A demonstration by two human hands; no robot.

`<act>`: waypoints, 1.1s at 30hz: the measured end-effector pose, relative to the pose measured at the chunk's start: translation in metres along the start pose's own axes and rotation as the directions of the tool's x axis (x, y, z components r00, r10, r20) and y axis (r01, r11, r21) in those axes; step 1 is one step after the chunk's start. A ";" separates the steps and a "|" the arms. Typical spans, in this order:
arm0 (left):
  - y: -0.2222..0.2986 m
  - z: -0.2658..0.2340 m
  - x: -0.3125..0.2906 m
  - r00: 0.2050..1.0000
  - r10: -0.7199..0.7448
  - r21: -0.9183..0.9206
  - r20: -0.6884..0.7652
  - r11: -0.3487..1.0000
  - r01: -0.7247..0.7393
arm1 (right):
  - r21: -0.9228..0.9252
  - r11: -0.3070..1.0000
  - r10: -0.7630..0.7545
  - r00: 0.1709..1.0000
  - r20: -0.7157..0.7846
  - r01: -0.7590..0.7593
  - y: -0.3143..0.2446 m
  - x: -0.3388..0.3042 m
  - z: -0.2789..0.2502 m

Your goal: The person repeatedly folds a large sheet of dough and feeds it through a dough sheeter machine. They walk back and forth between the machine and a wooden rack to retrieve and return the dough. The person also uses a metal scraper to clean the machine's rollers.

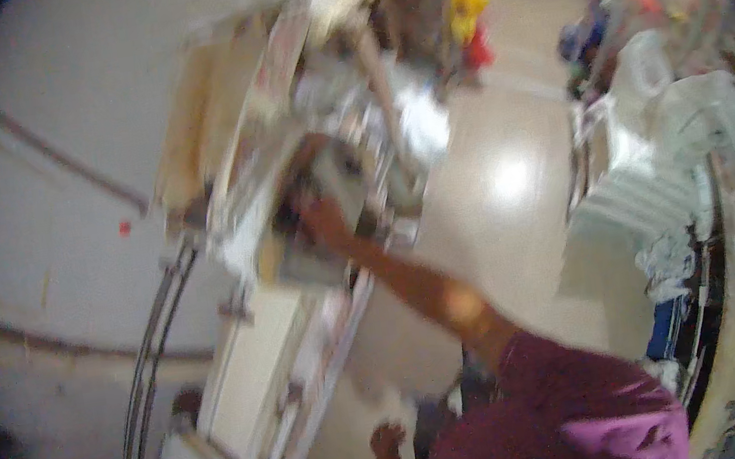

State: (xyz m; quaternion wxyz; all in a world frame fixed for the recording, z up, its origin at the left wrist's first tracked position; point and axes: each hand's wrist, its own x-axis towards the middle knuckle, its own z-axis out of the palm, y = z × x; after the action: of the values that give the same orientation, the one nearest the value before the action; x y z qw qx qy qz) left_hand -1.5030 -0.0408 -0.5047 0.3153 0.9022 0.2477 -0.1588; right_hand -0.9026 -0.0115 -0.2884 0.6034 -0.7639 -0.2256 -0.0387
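Note:
The whole picture is smeared by motion. My right arm stretches up and to the left, and my right hand is at a dark, arched part beside a grey block on a long, narrow machine. Its fingers look curled round something at that dark part, but what they grip is blurred. Low in the view, my left hand is raised near my body, away from the machine. Its fingers look curled in, with nothing visible in them.
Thin dark curved rails run along the machine's left side, near a pale wall. Across the shiny floor on the right stand white stacked goods and clear plastic bags. Yellow cloth-like items hang at the far end.

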 end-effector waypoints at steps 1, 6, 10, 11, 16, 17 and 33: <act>0.017 -0.008 0.030 0.997 0.072 -0.314 0.017 0.947 -0.064 | -0.203 0.978 -0.088 0.967 -0.241 0.039 0.040 0.026 -0.028; 0.021 -0.097 -0.018 0.957 -0.247 -0.944 0.155 0.249 0.217 | 0.601 0.797 0.125 0.991 -0.052 -0.069 -0.137 -0.039 0.017; -0.006 -0.127 -0.007 0.980 0.039 -0.874 0.194 0.460 0.155 | 0.620 0.770 0.058 0.953 -0.299 0.148 -0.284 -0.077 -0.080; 0.015 -0.155 -0.013 0.979 0.086 -0.827 0.186 0.552 0.109 | 0.547 0.804 -0.033 0.935 -0.353 0.235 -0.320 -0.110 -0.110; 0.012 -0.238 -0.010 0.918 0.321 -0.825 0.231 0.565 0.010 | 0.175 0.767 -0.608 0.787 -0.106 0.617 -0.410 -0.273 -0.147; 0.002 -0.243 0.003 0.899 0.340 -0.843 0.277 0.536 0.057 | 0.179 0.682 -0.717 0.696 -0.025 0.709 -0.416 -0.296 -0.134; -0.212 -0.213 -0.255 0.962 0.100 -0.965 0.255 -0.030 0.260 | -0.207 0.965 -0.023 0.834 0.551 0.163 -0.320 -0.734 0.076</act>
State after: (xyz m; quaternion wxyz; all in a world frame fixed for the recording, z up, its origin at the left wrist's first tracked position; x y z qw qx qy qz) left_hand -1.8021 0.1531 -0.3359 0.8833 0.3579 0.2960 -0.0634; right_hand -1.7008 -0.1041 -0.2627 0.4128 -0.8000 -0.4179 0.1226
